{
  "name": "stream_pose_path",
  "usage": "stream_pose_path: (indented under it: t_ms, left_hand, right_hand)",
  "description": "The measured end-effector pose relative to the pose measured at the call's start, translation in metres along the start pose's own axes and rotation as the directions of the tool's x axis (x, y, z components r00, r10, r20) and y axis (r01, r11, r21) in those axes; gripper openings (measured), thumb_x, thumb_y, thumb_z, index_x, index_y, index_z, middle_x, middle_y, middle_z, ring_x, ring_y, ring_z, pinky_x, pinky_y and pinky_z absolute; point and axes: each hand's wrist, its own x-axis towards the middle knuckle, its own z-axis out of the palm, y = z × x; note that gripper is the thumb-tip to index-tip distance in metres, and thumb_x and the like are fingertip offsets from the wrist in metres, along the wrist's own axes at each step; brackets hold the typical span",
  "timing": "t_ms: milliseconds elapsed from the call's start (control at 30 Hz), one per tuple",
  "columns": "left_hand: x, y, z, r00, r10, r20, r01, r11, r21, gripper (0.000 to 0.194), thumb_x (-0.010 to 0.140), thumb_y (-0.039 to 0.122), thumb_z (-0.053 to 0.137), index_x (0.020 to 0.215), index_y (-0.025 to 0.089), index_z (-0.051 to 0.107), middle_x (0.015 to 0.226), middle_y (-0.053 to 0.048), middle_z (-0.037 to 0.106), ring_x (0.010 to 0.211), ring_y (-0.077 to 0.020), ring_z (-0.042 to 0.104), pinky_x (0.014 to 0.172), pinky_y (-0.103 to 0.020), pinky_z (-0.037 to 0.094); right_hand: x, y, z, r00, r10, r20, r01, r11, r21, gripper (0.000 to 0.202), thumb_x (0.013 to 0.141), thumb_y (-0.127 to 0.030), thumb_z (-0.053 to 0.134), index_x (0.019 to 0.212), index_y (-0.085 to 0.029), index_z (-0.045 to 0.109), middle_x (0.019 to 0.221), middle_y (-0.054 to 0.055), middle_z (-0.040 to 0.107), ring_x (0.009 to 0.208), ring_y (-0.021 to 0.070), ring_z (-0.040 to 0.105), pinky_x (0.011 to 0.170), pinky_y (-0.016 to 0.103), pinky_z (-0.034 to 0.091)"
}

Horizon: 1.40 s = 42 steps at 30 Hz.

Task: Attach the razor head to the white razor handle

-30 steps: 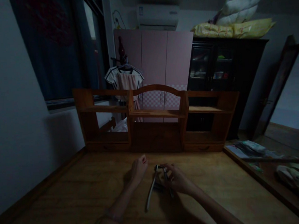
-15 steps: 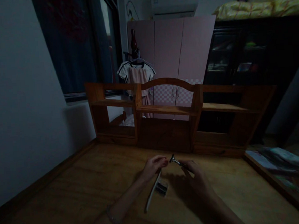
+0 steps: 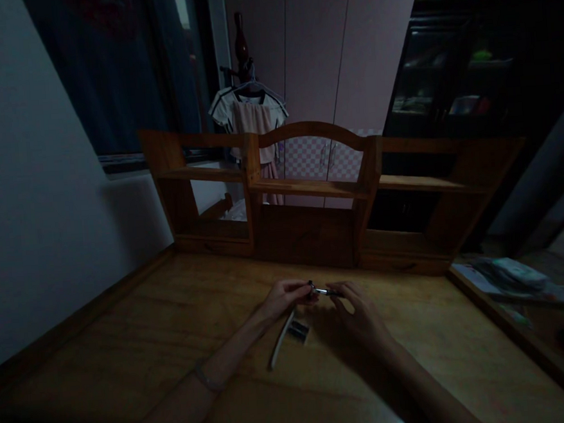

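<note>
My right hand point(image 3: 359, 309) is closed on the dark handle of a razor point(image 3: 323, 291), whose metal neck points left. The fingers of my left hand point(image 3: 285, 298) are pressed together at the razor's head. Below my left hand, a thin pale strip point(image 3: 281, 342) lies slantwise on the wooden tabletop point(image 3: 197, 320). Just right of the strip is a small clear pack with dark pieces point(image 3: 299, 330), flat on the wood.
A wooden shelf unit point(image 3: 309, 185) stands along the tabletop's far edge. A wall point(image 3: 34, 190) borders the left side. Papers and a packet point(image 3: 518, 273) lie beyond the raised right edge. Clothes point(image 3: 251, 114) hang behind the shelf.
My left hand has come to the razor's head and now grips it, where there was a gap before. The razor has turned more level. The camera view has tilted down.
</note>
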Motion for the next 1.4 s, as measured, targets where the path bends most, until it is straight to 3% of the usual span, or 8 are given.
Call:
stream_pose_path:
  t_ms: [467,700,967,1400]
  left_hand:
    - [-0.0063,0.0011,-0.0081,0.993,-0.083,0.080,0.082,0.997,0.011,0.039,0.070,0.036,0.073,0.096,0.007,0.070,0.100,-0.017,0.070,0.089,-0.0234,0.066,0.080,-0.030,0.050]
    - [-0.0068,0.0015,-0.0102,0.990,-0.114,0.084,0.118,0.992,-0.047,0.042,0.070,0.033,0.072,0.103,0.007,0.067,0.105,-0.019,0.068,0.094,-0.0276,0.066,0.087,-0.038,0.049]
    - [-0.0058,0.0011,-0.0081,0.995,-0.085,0.044,0.084,0.996,0.011,0.043,0.071,0.037,0.071,0.101,0.006,0.068,0.104,-0.019,0.069,0.092,-0.0265,0.066,0.086,-0.038,0.050]
    - [-0.0072,0.0001,-0.0078,0.996,-0.062,0.070,0.059,0.997,0.042,0.043,0.070,0.038,0.073,0.099,0.005,0.068,0.101,-0.018,0.069,0.089,-0.0240,0.067,0.082,-0.034,0.051]
  right_hand:
    - [-0.0038,0.0032,-0.0027,0.997,-0.014,0.077,0.010,0.999,0.053,0.025,0.091,-0.018,0.046,0.109,-0.025,0.061,0.101,0.006,0.062,0.096,0.0194,0.057,0.086,0.035,0.046]
    - [-0.0051,0.0022,-0.0037,0.997,-0.002,0.079,-0.002,0.999,0.042,0.026,0.091,-0.019,0.045,0.111,-0.025,0.060,0.104,0.006,0.061,0.099,0.0193,0.056,0.088,0.035,0.045]
    - [-0.0055,0.0019,-0.0035,0.998,0.008,0.056,-0.011,0.999,0.043,0.027,0.090,-0.018,0.045,0.111,-0.024,0.062,0.103,0.007,0.062,0.097,0.0197,0.058,0.087,0.036,0.047]
    - [-0.0051,0.0024,-0.0029,0.999,0.007,0.054,-0.009,0.999,0.040,0.025,0.090,-0.021,0.046,0.108,-0.023,0.063,0.101,0.007,0.063,0.096,0.0195,0.058,0.085,0.035,0.048]
